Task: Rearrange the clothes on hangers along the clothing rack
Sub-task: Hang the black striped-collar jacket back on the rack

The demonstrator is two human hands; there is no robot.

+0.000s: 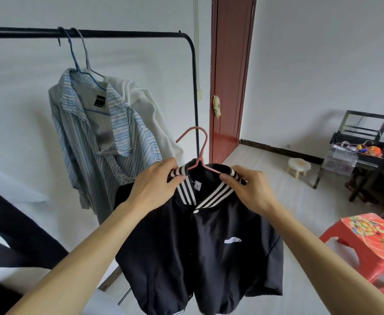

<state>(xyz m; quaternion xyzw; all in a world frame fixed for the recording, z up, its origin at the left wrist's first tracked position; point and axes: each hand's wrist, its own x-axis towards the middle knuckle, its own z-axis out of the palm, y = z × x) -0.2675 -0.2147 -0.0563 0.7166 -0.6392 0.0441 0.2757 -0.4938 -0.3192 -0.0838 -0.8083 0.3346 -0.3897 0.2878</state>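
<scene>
The left hand (157, 185) and right hand (248, 187) each pinch the striped collar of the black jacket (209, 258) on its pink hanger (198, 145), held clear of the rack (129, 34); beyond, a striped shirt (100, 142) and white garment (154, 117) hang from it.

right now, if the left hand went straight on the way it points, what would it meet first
Probably the neck of the pink hanger, just past the jacket collar that the left hand grips; depth beyond is unclear.
</scene>
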